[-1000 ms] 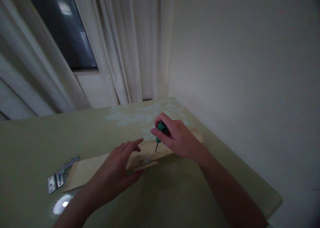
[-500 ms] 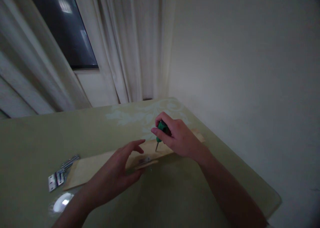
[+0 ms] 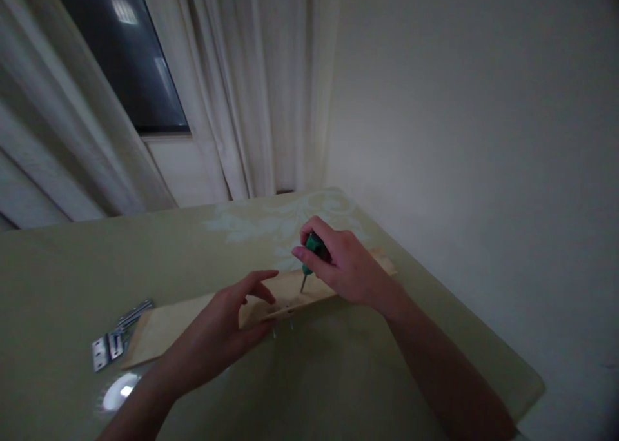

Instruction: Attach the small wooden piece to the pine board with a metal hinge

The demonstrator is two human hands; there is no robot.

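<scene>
A long pale wooden board (image 3: 169,323) lies across the green table. My right hand (image 3: 351,267) is closed round the green and black handle of a screwdriver (image 3: 313,244). The screwdriver tilts slightly, its thin metal shaft meeting the board's top face. On the board's near edge is my left hand (image 3: 236,309), thumb against the edge and a bent finger on top; its index finger sticks out free. Small dark marks (image 3: 289,303) show on the wood between the hands, too small to make out. Two thin pale upright slivers (image 3: 291,323) show just below the near edge.
Metal hinges (image 3: 107,349) and other metal pieces (image 3: 135,313) lie by the board's left end. A shiny round object or glare spot (image 3: 120,391) is near my left forearm. The table (image 3: 411,376) runs along a wall (image 3: 459,138); curtains (image 3: 280,93) hang behind.
My left hand has shifted slightly left and down. A light strip and shiny bits that stood out beside its fingers now look flatter against the board. The right hand and screwdriver have barely moved.
</scene>
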